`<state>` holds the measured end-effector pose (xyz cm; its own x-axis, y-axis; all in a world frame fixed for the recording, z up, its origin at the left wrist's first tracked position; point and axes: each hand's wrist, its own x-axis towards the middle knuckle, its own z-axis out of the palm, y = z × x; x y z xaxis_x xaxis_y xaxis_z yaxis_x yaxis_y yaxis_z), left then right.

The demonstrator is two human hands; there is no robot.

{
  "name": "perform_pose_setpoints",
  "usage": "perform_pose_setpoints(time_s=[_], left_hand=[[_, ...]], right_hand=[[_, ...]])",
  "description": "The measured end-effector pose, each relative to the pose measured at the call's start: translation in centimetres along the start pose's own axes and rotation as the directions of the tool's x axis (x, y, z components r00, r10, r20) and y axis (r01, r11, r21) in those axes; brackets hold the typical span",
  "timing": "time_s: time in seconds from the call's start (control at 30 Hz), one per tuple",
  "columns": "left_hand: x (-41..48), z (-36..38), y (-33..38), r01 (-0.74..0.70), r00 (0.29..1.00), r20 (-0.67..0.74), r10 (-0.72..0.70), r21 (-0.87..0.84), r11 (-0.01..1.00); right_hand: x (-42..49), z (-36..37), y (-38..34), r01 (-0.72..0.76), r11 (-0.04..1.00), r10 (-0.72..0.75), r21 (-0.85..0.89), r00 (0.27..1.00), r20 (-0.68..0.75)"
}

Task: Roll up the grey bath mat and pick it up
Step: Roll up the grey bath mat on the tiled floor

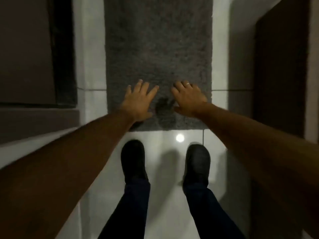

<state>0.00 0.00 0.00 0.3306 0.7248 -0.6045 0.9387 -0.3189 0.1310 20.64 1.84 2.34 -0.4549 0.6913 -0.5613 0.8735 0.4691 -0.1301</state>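
Note:
The grey bath mat [158, 42] lies flat and unrolled on the white tiled floor, stretching away from me up to the top of the view. Its near edge runs just ahead of my feet. My left hand [138, 100] hovers over the near left part of the mat, fingers spread, holding nothing. My right hand [188, 99], with a ring on one finger, is over the near right part, fingers apart and empty. Whether the palms touch the pile I cannot tell.
My two black shoes [133, 159] stand on the glossy white floor [164, 169] just short of the mat. A dark cabinet or step [31, 66] fills the left side. A dark brown door [283, 69] and its frame close in the right.

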Motion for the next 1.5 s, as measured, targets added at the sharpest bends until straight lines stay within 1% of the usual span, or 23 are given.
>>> perform_pose_setpoints(time_s=[0.1, 0.13, 0.2, 0.23, 0.33, 0.4, 0.5, 0.53, 0.67, 0.7, 0.8, 0.9, 1.0, 1.03, 1.1, 1.17, 1.2, 1.23, 1.27, 1.33, 1.4, 1.47, 1.5], left_hand=[[1.5, 8.2, 0.1, -0.032, 0.999, -0.009, 0.034, 0.123, 0.992], [1.8, 11.6, 0.3, -0.055, 0.998, 0.02, 0.053, 0.169, 0.984], [2.7, 16.6, 0.6, -0.085, 0.988, 0.143, 0.052, 0.234, 0.969], [3.0, 18.4, 0.6, -0.092, 0.984, 0.173, 0.048, 0.259, 0.961], [3.3, 20.5, 0.5, -0.106, 0.989, 0.131, 0.065, 0.332, 0.937], [3.4, 20.6, -0.2, -0.166, 0.986, 0.054, 0.158, 0.392, 0.905], [3.6, 19.7, -1.2, -0.252, 0.957, -0.007, 0.29, 0.478, 0.842], [3.7, 18.9, -1.3, -0.253, 0.953, -0.031, 0.302, 0.472, 0.845], [3.2, 17.7, -1.4, -0.274, 0.958, 0.054, 0.281, 0.449, 0.85], [3.1, 17.8, -1.4, -0.264, 0.961, 0.051, 0.272, 0.463, 0.846], [2.5, 18.6, 0.0, -0.169, 0.982, 0.009, 0.188, 0.477, 0.862], [2.7, 19.6, 1.3, -0.078, 0.996, -0.011, 0.09, 0.4, 0.913], [3.3, 19.3, 1.3, -0.041, 0.999, 0.022, 0.036, 0.345, 0.938], [3.9, 19.0, 1.0, -0.032, 0.999, 0.013, 0.03, 0.303, 0.952], [5.7, 18.2, -0.2, -0.012, 1.0, 0.0, 0.012, 0.134, 0.991], [7.2, 17.0, -1.2, 0.054, 0.996, -0.062, -0.056, -0.044, 0.998], [7.6, 16.3, -1.5, 0.088, 0.989, -0.113, -0.1, -0.102, 0.991], [7.6, 15.7, -1.8, 0.122, 0.973, -0.181, -0.142, -0.114, 0.986], [7.5, 15.3, -2.0, 0.151, 0.951, -0.26, -0.169, -0.086, 0.985], [6.8, 15.3, -2.3, 0.158, 0.908, -0.391, -0.151, -0.014, 0.987], [5.9, 15.9, -2.0, 0.065, 0.9, -0.435, -0.035, 0.054, 0.996], [5.2, 17.0, -1.4, -0.001, 0.92, -0.39, 0.038, 0.096, 0.995], [4.9, 17.6, -1.1, 0.004, 0.941, -0.337, 0.028, 0.093, 0.996]], right_hand=[[1.8, 8.3, -0.7, 0.027, 0.999, -0.025, -0.039, 0.998, 0.051], [2.1, 11.3, -1.0, 0.035, 0.998, -0.031, -0.049, 0.996, 0.081], [2.9, 15.6, -1.1, 0.042, 0.997, -0.035, -0.069, 0.995, 0.098], [3.0, 17.2, -1.0, 0.044, 0.995, -0.037, -0.085, 0.995, 0.091], [2.5, 19.9, -0.9, 0.037, 0.993, -0.028, -0.115, 0.996, 0.079], [1.7, 20.7, -0.7, 0.06, 0.986, -0.051, -0.157, 0.997, 0.064], [0.9, 20.7, -0.2, 0.052, 0.983, -0.042, -0.178, 0.997, 0.061], [0.9, 20.2, 0.0, 0.05, 0.985, -0.04, -0.165, 0.997, 0.065], [0.7, 19.0, -0.2, 0.037, 0.977, -0.013, -0.212, 0.993, 0.114], [0.8, 19.2, -0.5, 0.049, 0.975, -0.021, -0.218, 0.992, 0.125], [0.8, 19.5, -0.8, 0.048, 0.973, -0.015, -0.225, 0.989, 0.146], [1.4, 19.8, -0.7, 0.058, 0.975, -0.03, -0.214, 0.991, 0.131], [1.3, 20.1, -0.6, 0.061, 0.979, -0.035, -0.193, 0.99, 0.136], [1.1, 20.2, -0.5, 0.065, 0.98, -0.042, -0.186, 0.992, 0.122], [1.0, 20.0, 0.1, 0.062, 0.988, -0.051, -0.144, 0.996, 0.074], [1.3, 19.4, 1.0, 0.008, 0.998, -0.007, -0.064, 1.0, 0.014], [1.8, 18.9, 1.5, -0.038, 0.999, 0.038, -0.021, 0.999, -0.017], [2.3, 18.4, 2.0, -0.09, 0.996, 0.091, 0.02, 0.995, -0.044], [3.0, 18.0, 2.5, -0.139, 0.989, 0.143, 0.055, 0.987, -0.067], [4.4, 17.1, 3.2, -0.227, 0.967, 0.237, 0.115, 0.967, -0.089], [5.6, 16.5, 3.4, -0.283, 0.948, 0.299, 0.145, 0.949, -0.099], [6.1, 16.5, 3.2, -0.299, 0.948, 0.311, 0.109, 0.943, -0.115], [6.1, 16.6, 3.0, -0.294, 0.952, 0.303, 0.085, 0.944, -0.133]])
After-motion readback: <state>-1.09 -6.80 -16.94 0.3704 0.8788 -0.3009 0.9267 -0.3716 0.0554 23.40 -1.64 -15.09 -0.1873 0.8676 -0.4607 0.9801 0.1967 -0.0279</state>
